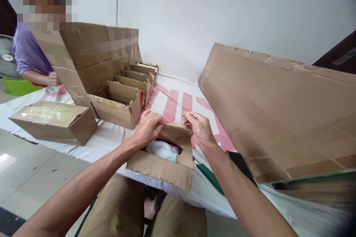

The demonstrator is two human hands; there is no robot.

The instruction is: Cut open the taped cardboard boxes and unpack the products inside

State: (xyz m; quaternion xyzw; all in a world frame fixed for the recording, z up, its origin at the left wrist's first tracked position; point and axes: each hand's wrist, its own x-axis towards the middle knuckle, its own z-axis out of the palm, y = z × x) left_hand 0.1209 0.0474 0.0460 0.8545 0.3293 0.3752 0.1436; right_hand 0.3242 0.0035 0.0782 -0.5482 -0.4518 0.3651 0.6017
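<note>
A small cardboard box (158, 166) stands open in front of me at the table's edge, its near flap folded out toward my lap. Inside lies a round white object (162, 150) with some pale blue and dark red beside it. My left hand (148, 127) is closed on the far flap (174, 133) at its left end. At that flap's right end, my right hand (198, 127) pinches a crinkled, see-through strip, possibly tape. A green-handled tool (210, 177) lies to the right of the box, partly covered by my right forearm.
A taped box (52, 120) lies at left. Several open boxes (116, 103) line up before a wall of stacked cartons (91, 50). A large cardboard sheet (280, 111) leans at right, near a dark flat object (240, 164). Another person (35, 53) sits behind the cartons.
</note>
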